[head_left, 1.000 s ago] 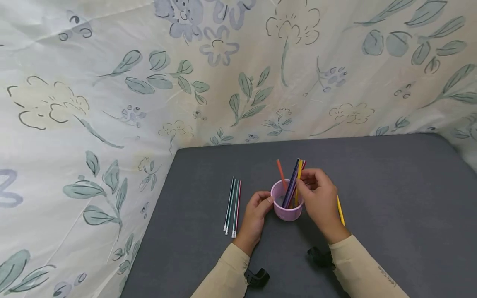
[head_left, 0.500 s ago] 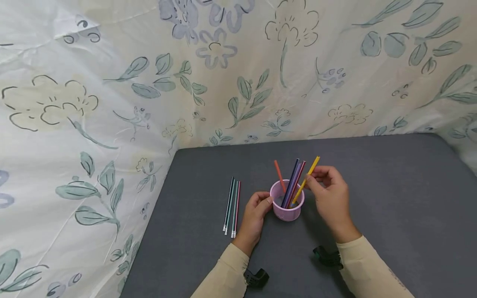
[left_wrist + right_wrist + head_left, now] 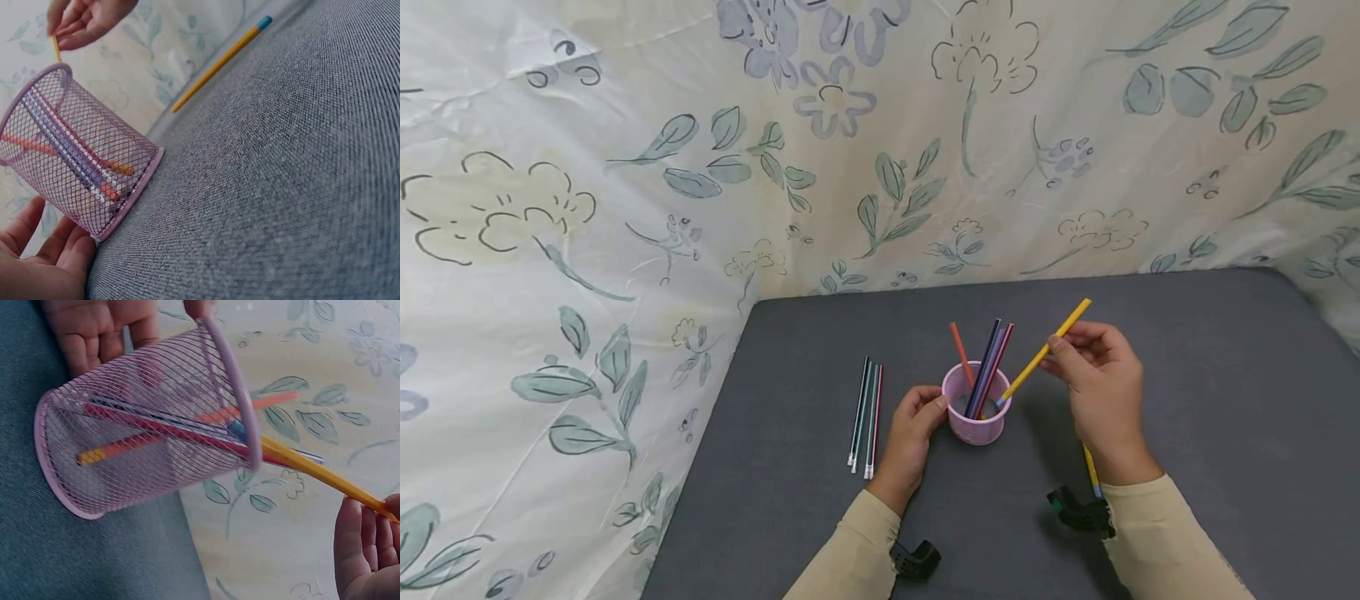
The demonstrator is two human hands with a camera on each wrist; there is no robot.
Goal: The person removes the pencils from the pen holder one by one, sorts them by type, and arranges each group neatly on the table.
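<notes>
Cup (image 3: 976, 432), one, pink mesh, upright on the grey table (image 3: 1225, 417), between the two hands. Contents: an orange pencil (image 3: 959, 346), leaning left; dark blue (image 3: 988, 350), purple and red (image 3: 1000, 358) ones, bunched and leaning right. Left hand (image 3: 913, 442): at the cup's left side, fingers laid against it. Right hand (image 3: 1103, 404): apart from the left, pinching a yellow pencil (image 3: 1030, 369) by its upper part, beyond the cup's right rim; pencil slanted, blue end just within the mouth. Second yellow pencil (image 3: 219, 65), blue-ended: on the table, partly hidden by the right arm in the head view. Four slim pencils (image 3: 876, 417), silver-ended: side by side, left of the left hand. Behind: floral cloth (image 3: 880, 100).
</notes>
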